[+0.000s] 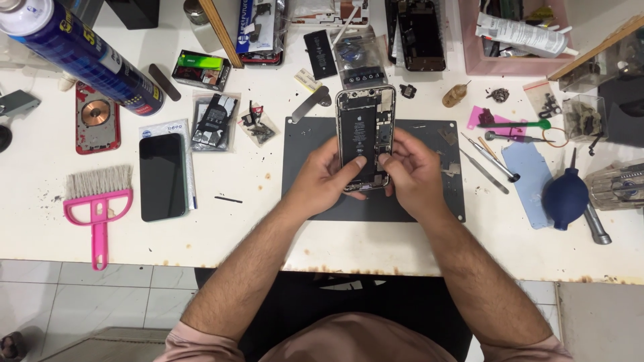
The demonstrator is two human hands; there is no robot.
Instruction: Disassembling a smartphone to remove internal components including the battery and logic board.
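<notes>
We hold an opened phone point(365, 137) over the dark mat point(429, 201), both hands closed on its lower half: our left hand point(327, 179) grips the left edge with the thumb laid across the black battery, and our right hand point(409, 173) clasps the right edge, fingertips pressing into the innards near the bottom. As for progress, we judge the job well under way: the phone's screen is already off, the battery and boards lie bare, and small parts sit about in clear bags point(215, 121), while a second phone point(162, 176) lies dark side up, well to the left beside a pink brush point(98, 201). The battery still sits in the frame, so removal or reassembly remains. What our right fingertips press on is hidden under them; we cannot tell whether they pinch a connector or a screw. The blue can point(80, 57) and the pink tray point(510, 64) are cut off by the top edge.
</notes>
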